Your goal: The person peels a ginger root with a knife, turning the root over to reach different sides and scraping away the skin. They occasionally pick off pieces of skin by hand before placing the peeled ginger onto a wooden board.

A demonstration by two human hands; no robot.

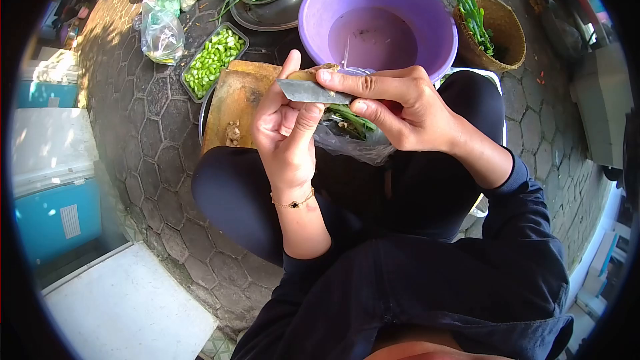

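Note:
My right hand (pixel 407 103) grips a knife (pixel 308 91) low down, its fingers on the blade and the handle hidden under them. The wide grey blade points left across my left hand (pixel 287 120). Behind the blade, my left fingers hold a brown-skinned piece of what looks like ginger root (pixel 303 75), with a pale yellow cut side showing; the blade covers part of it. My left thumb is at the lower edge of the blade. Another knobbly piece of root (pixel 232 133) lies on the wooden cutting board (pixel 223 107) to the left.
A purple basin (pixel 443 33) with some water stands ahead. Left of it are a metal tray (pixel 257 21) bearing long green beans and a plastic box (pixel 247 35) of chopped green pieces. A wicker basket (pixel 510 37) holds greens. Below my hands lies a plastic bag (pixel 353 150) with greens.

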